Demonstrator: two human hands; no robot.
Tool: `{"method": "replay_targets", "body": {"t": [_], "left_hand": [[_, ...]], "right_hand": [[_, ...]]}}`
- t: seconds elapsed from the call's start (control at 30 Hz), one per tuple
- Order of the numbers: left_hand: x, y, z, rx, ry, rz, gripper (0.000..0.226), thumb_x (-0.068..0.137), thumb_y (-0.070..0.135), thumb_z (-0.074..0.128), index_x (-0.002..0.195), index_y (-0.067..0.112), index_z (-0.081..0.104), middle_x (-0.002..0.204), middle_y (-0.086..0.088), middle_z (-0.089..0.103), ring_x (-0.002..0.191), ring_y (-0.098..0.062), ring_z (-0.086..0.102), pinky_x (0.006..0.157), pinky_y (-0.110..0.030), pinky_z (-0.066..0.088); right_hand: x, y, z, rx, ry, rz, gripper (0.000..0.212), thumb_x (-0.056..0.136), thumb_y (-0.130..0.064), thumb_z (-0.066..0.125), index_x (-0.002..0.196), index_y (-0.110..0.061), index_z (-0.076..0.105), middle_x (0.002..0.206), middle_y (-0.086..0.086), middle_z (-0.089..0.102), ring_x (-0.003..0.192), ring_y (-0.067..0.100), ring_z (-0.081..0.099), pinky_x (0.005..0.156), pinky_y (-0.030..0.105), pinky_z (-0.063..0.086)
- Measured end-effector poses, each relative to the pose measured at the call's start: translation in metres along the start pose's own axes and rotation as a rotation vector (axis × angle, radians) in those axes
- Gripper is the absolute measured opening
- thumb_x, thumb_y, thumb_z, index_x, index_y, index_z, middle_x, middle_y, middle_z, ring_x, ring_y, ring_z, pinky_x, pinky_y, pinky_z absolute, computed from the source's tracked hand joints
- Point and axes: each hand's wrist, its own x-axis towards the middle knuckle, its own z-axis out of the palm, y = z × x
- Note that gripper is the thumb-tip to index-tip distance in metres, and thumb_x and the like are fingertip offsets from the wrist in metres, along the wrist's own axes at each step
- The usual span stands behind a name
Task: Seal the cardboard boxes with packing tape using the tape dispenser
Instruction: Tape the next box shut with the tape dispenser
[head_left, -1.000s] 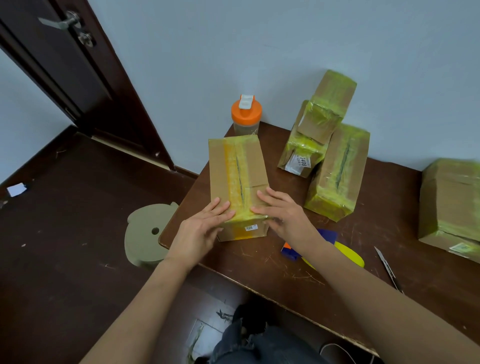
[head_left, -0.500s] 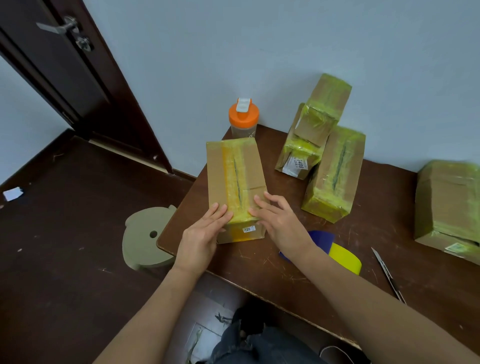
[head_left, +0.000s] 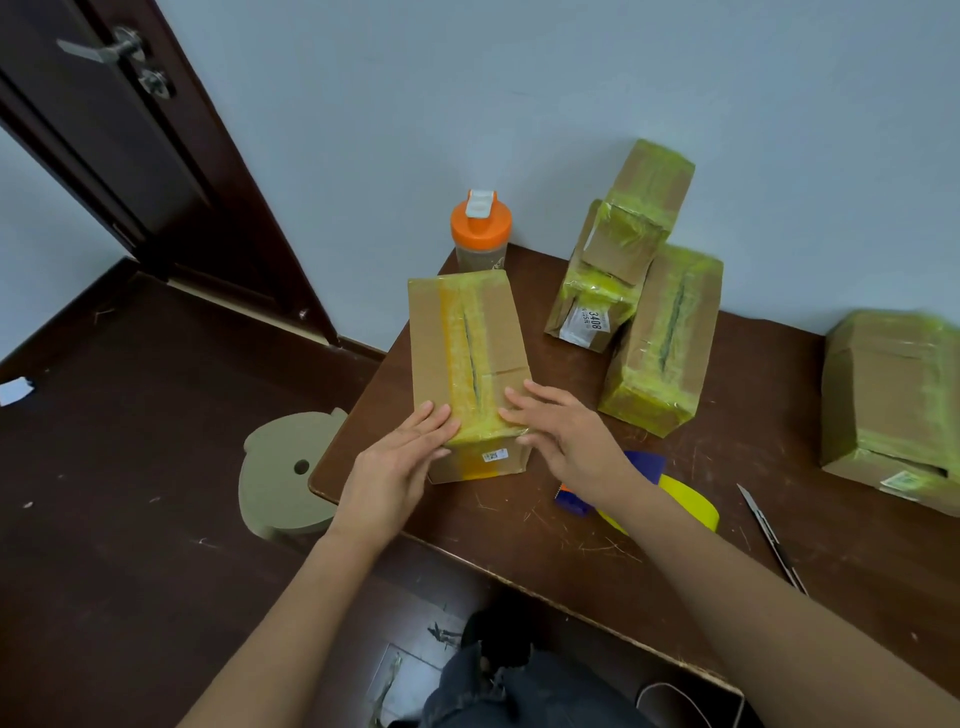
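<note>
A long cardboard box (head_left: 457, 332) lies near the left end of the brown table (head_left: 649, 540), with yellow tape along its top seam and over its near end. My left hand (head_left: 395, 462) rests flat with straight fingers on the box's near left corner. My right hand (head_left: 561, 436) lies flat on the near right corner, fingers straight on the tape. The blue tape dispenser with its yellow roll (head_left: 675, 499) lies on the table just behind my right wrist, partly hidden by it.
Three taped boxes (head_left: 660, 343) stand stacked against the wall, and another taped box (head_left: 893, 400) sits at the right edge. An orange-lidded bottle (head_left: 480, 228) stands behind the box. A box cutter (head_left: 769, 535) lies right of the dispenser. A round stool (head_left: 285, 478) stands beside the table.
Both hands stay pressed on the box's near end; the fingers have shifted only slightly along the tape. The box has not moved.
</note>
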Motion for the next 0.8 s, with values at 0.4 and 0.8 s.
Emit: {"method": "replay_targets", "body": {"t": [0.4, 0.8], "left_hand": [[0.039, 0.033, 0.042, -0.705, 0.401, -0.976, 0.051, 0.097, 0.05, 0.044, 0.137, 0.019, 0.054, 0.131, 0.005, 0.06, 0.122, -0.008, 0.054, 0.105, -0.035, 0.045], [0.043, 0.024, 0.066, -0.583, 0.721, -0.94, 0.06, 0.093, 0.043, 0.041, 0.108, -0.009, 0.066, 0.102, -0.029, 0.066, 0.098, -0.043, 0.059, 0.08, -0.047, 0.049]], "right_hand": [[0.041, -0.044, 0.059, 0.43, 0.582, 0.618, 0.047, 0.1, -0.032, 0.054, 0.145, -0.024, 0.045, 0.139, -0.009, 0.055, 0.123, 0.005, 0.054, 0.098, 0.006, 0.038], [0.043, -0.03, 0.08, 0.593, 0.88, 0.546, 0.035, 0.094, -0.014, 0.045, 0.119, -0.028, 0.066, 0.121, -0.012, 0.067, 0.11, 0.004, 0.061, 0.096, 0.021, 0.047]]}}
